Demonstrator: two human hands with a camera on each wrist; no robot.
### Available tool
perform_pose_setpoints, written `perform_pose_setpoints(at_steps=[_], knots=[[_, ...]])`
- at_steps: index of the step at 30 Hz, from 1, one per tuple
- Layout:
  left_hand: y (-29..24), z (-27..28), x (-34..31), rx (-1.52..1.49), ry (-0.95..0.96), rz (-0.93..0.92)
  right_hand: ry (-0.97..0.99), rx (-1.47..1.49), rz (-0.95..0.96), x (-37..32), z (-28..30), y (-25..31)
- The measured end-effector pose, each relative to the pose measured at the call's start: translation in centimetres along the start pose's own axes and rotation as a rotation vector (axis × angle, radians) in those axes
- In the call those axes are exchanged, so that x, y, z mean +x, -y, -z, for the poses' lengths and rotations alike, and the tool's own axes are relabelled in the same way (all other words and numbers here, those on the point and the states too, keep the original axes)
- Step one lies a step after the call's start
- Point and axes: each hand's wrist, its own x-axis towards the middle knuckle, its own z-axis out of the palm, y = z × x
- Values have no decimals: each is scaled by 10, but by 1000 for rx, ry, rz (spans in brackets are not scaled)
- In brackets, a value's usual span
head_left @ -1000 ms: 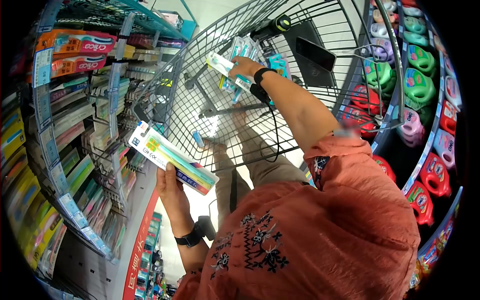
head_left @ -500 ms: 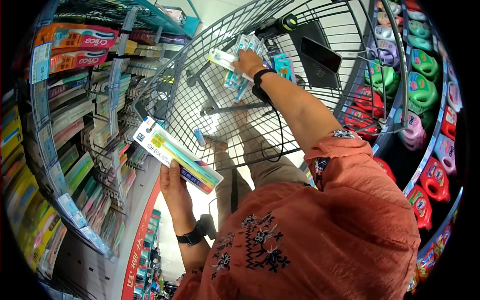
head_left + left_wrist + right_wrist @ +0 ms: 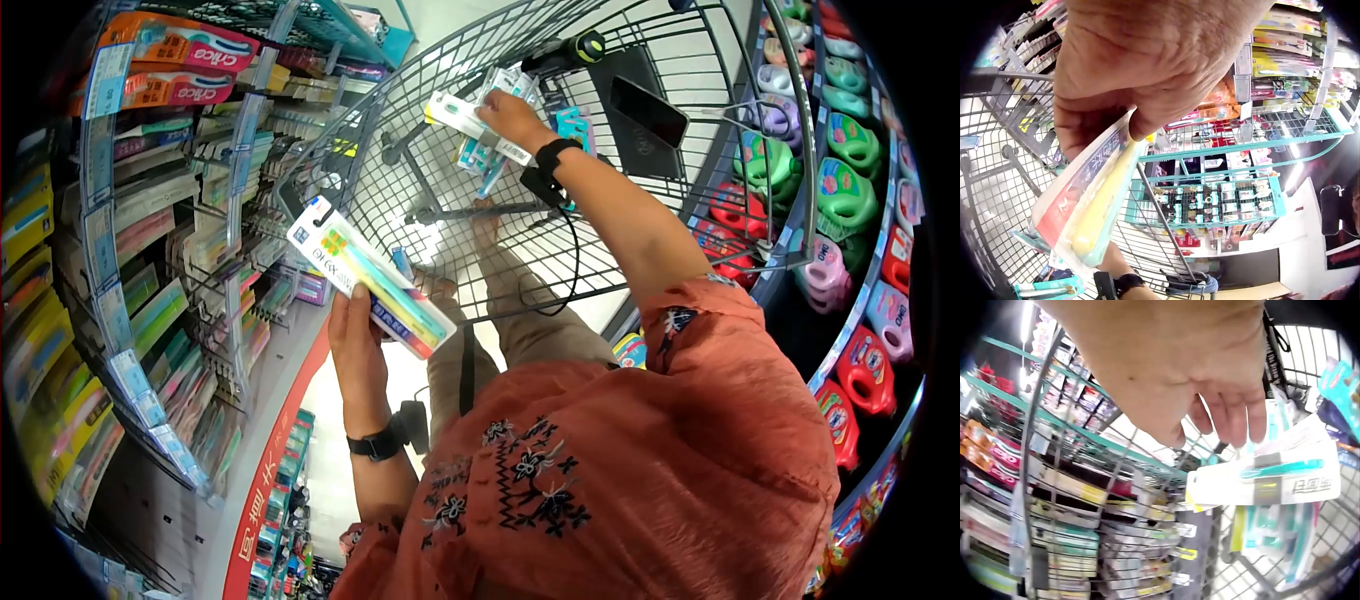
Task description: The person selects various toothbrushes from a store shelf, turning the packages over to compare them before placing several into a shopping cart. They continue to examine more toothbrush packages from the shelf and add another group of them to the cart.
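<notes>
In the head view my left hand (image 3: 362, 350) pinches a toothbrush pack (image 3: 372, 278) by its lower edge, between thumb and fingers. The left wrist view shows this pack (image 3: 1088, 194) edge-on below the hand (image 3: 1147, 56), its yellow and red end toward the camera. My right hand (image 3: 520, 122) is over a white toothbrush pack (image 3: 455, 112) in the cart. From the right wrist, the fingers of that hand (image 3: 1179, 375) hang relaxed and apart just above the white pack (image 3: 1272, 478), not curled round it. More teal-and-white packs (image 3: 1279, 537) lie under it; contact is hard to tell.
The wire cart (image 3: 400, 190) also holds a phone (image 3: 650, 112) on a dark flat item, a black bottle (image 3: 565, 52) and teal packs (image 3: 575, 130). Toothbrush shelves (image 3: 150, 215) stand at the left, detergent bottles (image 3: 848, 190) at the right.
The left hand and its pack have shifted slightly right in the head view, and the pack tilts more steeply. The right hand's fingers have drawn to the upper edge of the white pack.
</notes>
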Motion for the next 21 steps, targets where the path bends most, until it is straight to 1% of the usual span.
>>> perform_pose_setpoints(at_steps=[1, 2, 3, 4, 7, 8, 10, 11, 14, 16, 17, 18, 20, 21], knots=[[4, -3, 7, -38, -26, -1, 81, 117, -3, -3, -4, 10], [9, -4, 14, -62, -17, 18, 321, 353, -169, -21, 6, 39], [14, -5, 21, -85, -6, 37, 530, 491, -146, -34, 9, 53], [19, -5, 29, -107, 7, 57, 695, 419, -118, -55, 22, 87], [37, 0, 49, -8, 56, 50, 981, 573, -125, -108, 29, 142], [44, 1, 55, 14, 42, 53, 1081, 686, -120, -116, 19, 141], [54, 0, 68, 58, 15, 58, 1111, 730, -159, -125, -6, 135], [55, -2, 71, 24, 27, 49, 1097, 781, -182, -125, -16, 126], [58, -1, 76, 81, 61, 44, 1064, 928, -252, -120, -38, 108], [64, -1, 80, 159, 8, 20, 1046, 1021, -298, -116, -45, 105], [68, -1, 83, 198, -16, 7, 1026, 990, -309, -111, -49, 103], [72, -2, 85, 236, -39, -6, 969, 980, -326, -105, -56, 99], [78, 1, 83, 388, -101, -128, 857, 958, -361, -91, -75, 83], [79, 3, 82, 463, -129, -192, 750, 950, -391, -85, -82, 76]])
